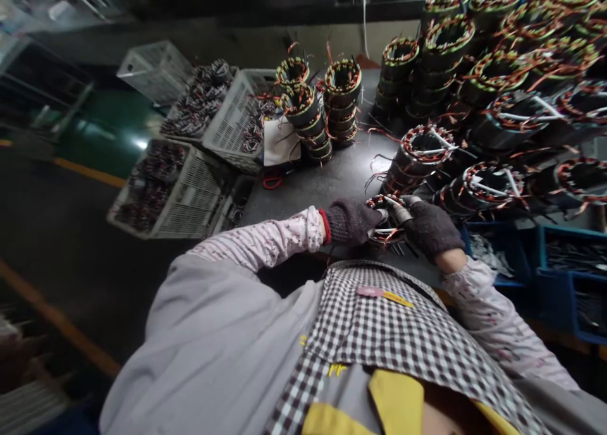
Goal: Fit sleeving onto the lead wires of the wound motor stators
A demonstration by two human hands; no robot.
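Observation:
A motor stator point(387, 235) with copper windings and white tubing stands at the bench's near edge, between my hands. My left hand point(351, 222), in a dark knitted glove with bare or taped fingertips, is closed on its left rim. From the right, my right hand point(430, 225), gloved the same way, grips the stator's upper right side with thumb and fingers close to the white tubing. The fingers partly hide the windings. Just behind stands a stack of stators point(417, 153) with loose leads and white sleeves on top.
More stator stacks point(497, 74) crowd the right and back of the bench point(327, 182). Two shorter stacks point(341, 100) stand back left, near red-handled scissors point(272, 181). Plastic crates point(184, 198) of wound parts lie left; blue bins point(502, 248) sit at right.

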